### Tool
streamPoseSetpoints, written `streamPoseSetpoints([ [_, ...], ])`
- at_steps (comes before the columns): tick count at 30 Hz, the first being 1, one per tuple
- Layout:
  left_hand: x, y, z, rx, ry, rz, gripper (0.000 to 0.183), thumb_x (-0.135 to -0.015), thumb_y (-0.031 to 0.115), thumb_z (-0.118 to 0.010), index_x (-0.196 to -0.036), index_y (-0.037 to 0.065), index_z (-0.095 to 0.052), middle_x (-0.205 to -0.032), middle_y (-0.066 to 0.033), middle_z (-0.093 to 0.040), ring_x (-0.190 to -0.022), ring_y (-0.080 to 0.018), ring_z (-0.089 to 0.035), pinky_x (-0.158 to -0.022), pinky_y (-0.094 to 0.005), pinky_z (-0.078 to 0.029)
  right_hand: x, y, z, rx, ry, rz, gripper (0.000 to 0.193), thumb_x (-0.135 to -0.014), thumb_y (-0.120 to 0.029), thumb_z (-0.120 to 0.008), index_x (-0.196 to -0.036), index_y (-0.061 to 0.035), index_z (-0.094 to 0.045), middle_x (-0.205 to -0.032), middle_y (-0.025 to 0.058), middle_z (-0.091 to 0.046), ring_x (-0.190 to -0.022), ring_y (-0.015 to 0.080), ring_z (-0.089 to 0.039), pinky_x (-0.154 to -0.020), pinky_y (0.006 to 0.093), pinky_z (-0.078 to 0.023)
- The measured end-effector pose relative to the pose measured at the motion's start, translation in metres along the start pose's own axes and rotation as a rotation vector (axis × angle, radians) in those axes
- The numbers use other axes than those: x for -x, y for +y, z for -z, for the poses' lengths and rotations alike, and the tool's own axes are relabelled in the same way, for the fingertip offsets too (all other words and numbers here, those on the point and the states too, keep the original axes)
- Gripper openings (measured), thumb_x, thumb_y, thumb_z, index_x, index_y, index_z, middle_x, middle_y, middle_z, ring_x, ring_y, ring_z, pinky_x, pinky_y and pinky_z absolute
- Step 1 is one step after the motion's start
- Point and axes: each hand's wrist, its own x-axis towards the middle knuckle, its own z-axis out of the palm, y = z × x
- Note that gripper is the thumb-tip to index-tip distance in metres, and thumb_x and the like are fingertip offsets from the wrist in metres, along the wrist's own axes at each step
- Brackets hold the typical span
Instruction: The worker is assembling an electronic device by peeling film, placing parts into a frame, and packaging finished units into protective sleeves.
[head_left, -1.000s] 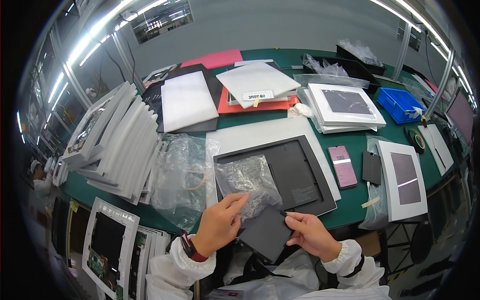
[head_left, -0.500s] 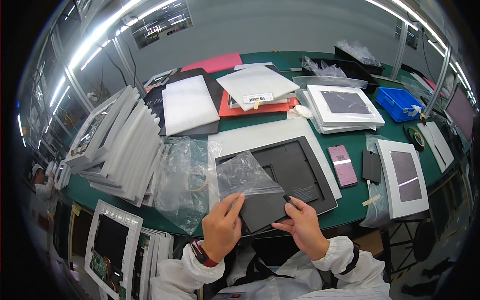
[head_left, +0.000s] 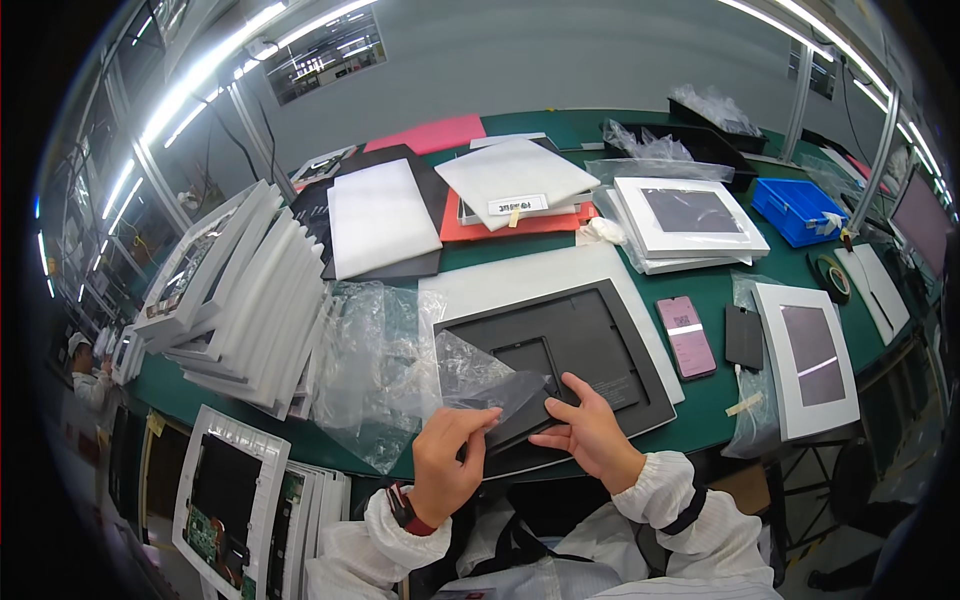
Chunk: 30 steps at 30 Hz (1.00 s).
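Note:
A dark grey panel with a recessed centre (head_left: 625, 345), shaped like a device's back cover, lies on a white foam sheet (head_left: 560, 262) before me. Above its near left part, a thin black plate (head_left: 517, 432) is tilted between my hands. My left hand (head_left: 450, 460) pinches a clear plastic bag (head_left: 470, 372) between thumb and forefinger; the bag partly covers the panel and plate. At the plate's right edge is my right hand (head_left: 592, 435), its thumb and fingers appearing to grip it. My fingers and the bag hide some of the plate.
Left stands a leaning stack of white frames (head_left: 245, 320) beside crumpled clear film (head_left: 365, 365). On the right lie a phone (head_left: 686, 335), a small black box (head_left: 743, 337) and a white framed screen (head_left: 812, 360). Behind are foam sheets (head_left: 385, 215) and a blue bin (head_left: 795, 212).
The black plate has tilted and shows less of its face. The bag has shifted, exposing a rectangular recess in the panel. My right hand has turned, its fingers spread wider.

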Motion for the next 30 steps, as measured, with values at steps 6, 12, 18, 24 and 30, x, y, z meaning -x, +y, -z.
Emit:
streamPoseSetpoints([
  [6,-0.001,0.001,0.007,0.094,-0.090,-0.138,0.035,-0.067,-0.018,-0.055,-0.092,0.003,-0.066,-0.074,-0.0084,-0.062,-0.070,-0.0231,-0.058,-0.065,-0.0304,-0.046,-0.011,-0.004,0.002,-0.004,-0.089,0.086,0.072,-0.091,0.001,-0.050,-0.147,-0.0057,-0.005,-0.104,0.0168,-0.055,-0.071,0.0204,-0.064,-0.074,0.0391,-0.060],
  [12,-0.010,0.021,0.004,-0.083,-0.124,0.140,0.047,-0.070,-0.011,-0.059,-0.115,0.002,-0.057,-0.081,-0.0085,-0.058,-0.068,-0.0218,-0.056,-0.062,-0.0308,-0.046,-0.015,-0.003,-0.009,0.061,-0.115,0.224,0.074,-0.087,0.006,-0.053,-0.147,-0.0038,-0.011,-0.105,0.0149,-0.055,-0.074,0.0152,-0.062,-0.072,0.0361,-0.061],
  [18,-0.019,-0.008,-0.015,-0.251,-0.050,-0.006,0.018,-0.075,0.000,-0.069,-0.092,0.004,-0.067,-0.076,-0.0088,-0.058,-0.064,-0.0242,-0.058,-0.059,-0.0317,-0.046,-0.014,0.000,-0.021,0.156,-0.133,0.345,0.072,-0.086,0.002,-0.057,-0.146,-0.0009,-0.015,-0.112,0.0172,-0.055,-0.084,0.0176,-0.063,-0.072,0.0342,-0.061],
  [24,-0.018,-0.004,-0.011,-0.105,-0.085,-0.052,0.012,-0.073,0.000,-0.069,-0.084,0.006,-0.069,-0.076,-0.0084,-0.059,-0.066,-0.0245,-0.059,-0.058,-0.0331,-0.046,-0.016,-0.009,-0.022,0.137,-0.087,0.288,0.061,-0.087,0.002,-0.057,-0.140,0.0025,-0.027,-0.108,0.0139,-0.058,-0.089,0.0188,-0.063,-0.069,0.0317,-0.060],
  [30,-0.016,0.002,-0.014,-0.207,-0.052,0.051,0.011,-0.075,-0.004,-0.065,-0.082,0.004,-0.065,-0.077,-0.0117,-0.059,-0.068,-0.0287,-0.059,-0.059,-0.0362,-0.044,-0.038,0.007,-0.015,-0.136,-0.013,0.264,0.019,-0.091,-0.013,-0.061,-0.103,0.0014,-0.058,-0.092,0.0061,-0.061,-0.078,0.0147,-0.063,-0.071,0.0305,-0.058],
])
